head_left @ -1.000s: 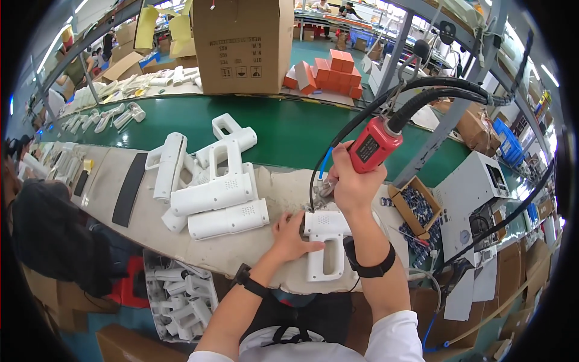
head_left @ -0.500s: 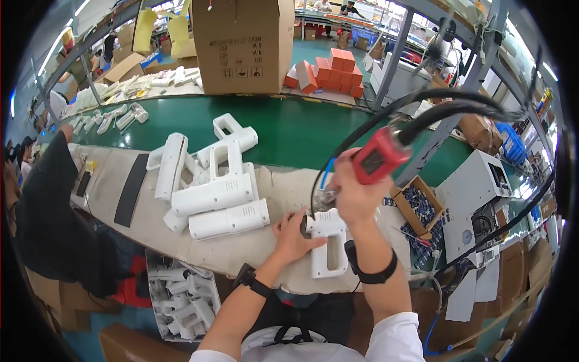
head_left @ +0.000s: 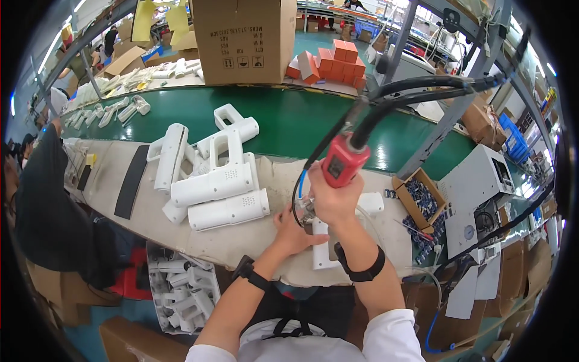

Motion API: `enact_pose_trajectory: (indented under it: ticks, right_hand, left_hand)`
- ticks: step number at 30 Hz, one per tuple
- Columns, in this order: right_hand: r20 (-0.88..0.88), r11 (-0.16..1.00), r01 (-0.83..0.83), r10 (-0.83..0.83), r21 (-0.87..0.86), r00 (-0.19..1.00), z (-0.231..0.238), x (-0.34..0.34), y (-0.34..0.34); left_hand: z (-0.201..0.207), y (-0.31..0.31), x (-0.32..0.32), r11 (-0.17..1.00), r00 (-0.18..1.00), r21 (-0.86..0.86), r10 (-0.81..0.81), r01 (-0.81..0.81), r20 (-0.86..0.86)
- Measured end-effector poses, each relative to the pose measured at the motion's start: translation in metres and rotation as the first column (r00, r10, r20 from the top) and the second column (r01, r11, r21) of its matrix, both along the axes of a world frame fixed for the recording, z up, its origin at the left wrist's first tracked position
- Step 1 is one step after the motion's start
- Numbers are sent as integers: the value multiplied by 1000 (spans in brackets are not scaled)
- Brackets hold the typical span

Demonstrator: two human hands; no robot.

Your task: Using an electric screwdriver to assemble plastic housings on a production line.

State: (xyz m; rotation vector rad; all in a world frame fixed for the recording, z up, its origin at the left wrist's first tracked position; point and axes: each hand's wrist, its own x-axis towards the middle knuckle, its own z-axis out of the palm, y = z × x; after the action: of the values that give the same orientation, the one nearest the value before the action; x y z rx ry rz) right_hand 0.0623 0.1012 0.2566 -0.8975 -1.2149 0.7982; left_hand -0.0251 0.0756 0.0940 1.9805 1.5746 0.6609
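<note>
The likeliest trouble is the tip of the red power driver (head_left: 342,161) skidding off, since the left grip (head_left: 294,235) sits just beside where it points; a tilted push from the right grip (head_left: 335,198) could cause that, and the tip itself is hard to make out. The right grip is wrapped round the driver, while the left one is grasping the left end of the white housing (head_left: 320,258), thumb laid across it. That housing lies on the worktop (head_left: 277,172) near its near edge, partly hidden by the right forearm, and its rounded body might roll or turn if the left fingers press unevenly. The heavy black cables (head_left: 375,120) could also drag the driver aside. To the left, the piled housings (head_left: 211,188) overlap loosely, so a knock from the left forearm might make them slide. Counted: one driver, one housing in hand, at least four in the pile with more partly covered, one long dark strip (head_left: 131,181), one big carton (head_left: 244,36) on the far side, one small open carton (head_left: 398,182) on the right. The orange boxes (head_left: 350,69) overlap too much for a sure count.
</note>
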Motion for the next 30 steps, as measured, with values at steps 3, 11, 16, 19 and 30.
enact_pose_trajectory:
  ticks: [3,11,16,19,30]
  right_hand:
    - [79,998,-12,7,63,997,5,1,0]
    - [-100,990,-3,18,143,995,67,28,-31]
    - [-84,995,35,-27,93,996,32,25,-16]
    - [21,999,33,-33,10,999,9,24,-8]
    - [-87,982,84,-70,167,994,62,56,-45]
  left_hand:
    - [5,-3,2,1000,1000,-30,3,-3,2]
    - [27,-7,-2,989,986,-131,81,-62,146]
    - [30,-8,1,994,996,-98,55,-48,71]
    - [24,-6,2,999,996,-33,2,1,90]
    - [20,-2,23,983,986,83,158,-162,59]
